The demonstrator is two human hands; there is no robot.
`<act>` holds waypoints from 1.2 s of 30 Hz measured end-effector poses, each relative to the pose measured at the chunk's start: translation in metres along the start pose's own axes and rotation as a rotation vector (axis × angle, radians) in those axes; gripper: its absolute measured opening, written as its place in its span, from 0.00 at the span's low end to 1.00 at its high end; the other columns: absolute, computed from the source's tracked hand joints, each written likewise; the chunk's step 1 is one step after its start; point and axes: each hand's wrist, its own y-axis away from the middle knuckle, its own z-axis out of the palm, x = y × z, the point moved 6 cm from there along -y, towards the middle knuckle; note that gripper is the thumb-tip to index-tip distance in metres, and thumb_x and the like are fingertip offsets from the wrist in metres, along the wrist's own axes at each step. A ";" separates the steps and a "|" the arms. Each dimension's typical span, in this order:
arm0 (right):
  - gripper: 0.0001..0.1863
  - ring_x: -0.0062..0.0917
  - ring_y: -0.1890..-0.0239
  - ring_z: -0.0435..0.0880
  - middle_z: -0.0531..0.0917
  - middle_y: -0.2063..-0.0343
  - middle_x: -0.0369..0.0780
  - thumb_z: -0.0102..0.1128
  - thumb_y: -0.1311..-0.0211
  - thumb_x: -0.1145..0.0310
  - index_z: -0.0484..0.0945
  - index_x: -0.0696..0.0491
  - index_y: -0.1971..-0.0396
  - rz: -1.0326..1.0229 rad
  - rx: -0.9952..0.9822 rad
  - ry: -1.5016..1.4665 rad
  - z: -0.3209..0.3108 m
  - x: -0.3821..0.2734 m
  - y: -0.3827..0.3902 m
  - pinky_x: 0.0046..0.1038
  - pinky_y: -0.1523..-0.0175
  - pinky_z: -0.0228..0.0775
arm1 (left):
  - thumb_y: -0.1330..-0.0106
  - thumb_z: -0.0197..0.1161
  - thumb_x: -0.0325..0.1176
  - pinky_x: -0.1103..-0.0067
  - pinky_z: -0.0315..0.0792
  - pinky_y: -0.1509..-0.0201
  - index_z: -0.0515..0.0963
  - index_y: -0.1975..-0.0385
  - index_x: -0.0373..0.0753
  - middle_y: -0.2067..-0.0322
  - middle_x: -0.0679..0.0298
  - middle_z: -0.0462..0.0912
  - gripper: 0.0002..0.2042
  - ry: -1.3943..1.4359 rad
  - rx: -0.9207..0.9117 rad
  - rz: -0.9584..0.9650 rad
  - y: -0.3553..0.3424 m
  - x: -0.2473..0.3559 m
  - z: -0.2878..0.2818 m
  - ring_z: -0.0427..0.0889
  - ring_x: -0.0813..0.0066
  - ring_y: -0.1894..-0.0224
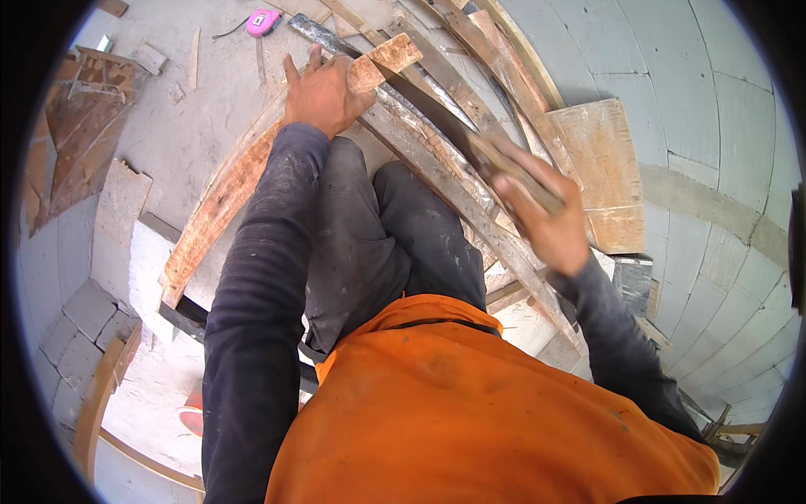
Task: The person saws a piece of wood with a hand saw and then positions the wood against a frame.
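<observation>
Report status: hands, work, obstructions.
Left hand on board. Right hand gripping saw, blurred. Saw at board's far end, near left hand. Planks close on both sides of saw.

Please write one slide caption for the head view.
Left hand on a long reddish-brown wooden plank; right hand gripping a blurred, dark-bladed, wooden-handled saw-like tool.

Bright, soft light, floor [155, 399] lower left near washed out; right hand [550, 220] and wooden handle [522, 175] motion-blurred; fisheye bends block wall [697, 92]
</observation>
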 end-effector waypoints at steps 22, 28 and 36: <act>0.26 0.39 0.33 0.82 0.84 0.38 0.52 0.69 0.27 0.56 0.81 0.52 0.35 -0.132 0.015 -0.007 0.071 0.051 -0.108 0.38 0.27 0.69 | 0.41 0.73 0.57 0.39 0.40 0.17 0.79 0.36 0.35 0.37 0.48 0.83 0.38 0.040 0.037 0.014 -0.007 0.007 -0.002 0.66 0.46 0.22; 0.25 0.35 0.32 0.81 0.85 0.38 0.51 0.68 0.26 0.63 0.80 0.52 0.32 -0.032 0.019 -0.139 0.010 0.052 0.020 0.34 0.28 0.69 | 0.42 0.74 0.56 0.41 0.43 0.17 0.79 0.36 0.36 0.35 0.51 0.82 0.38 0.017 0.009 -0.001 -0.001 0.003 -0.004 0.66 0.45 0.22; 0.27 0.41 0.32 0.82 0.84 0.37 0.50 0.70 0.30 0.61 0.81 0.52 0.34 -0.157 0.074 -0.197 0.072 0.062 -0.089 0.33 0.27 0.67 | 0.43 0.75 0.57 0.40 0.42 0.18 0.79 0.35 0.37 0.30 0.53 0.78 0.39 0.031 -0.014 0.062 -0.006 0.007 0.005 0.64 0.44 0.21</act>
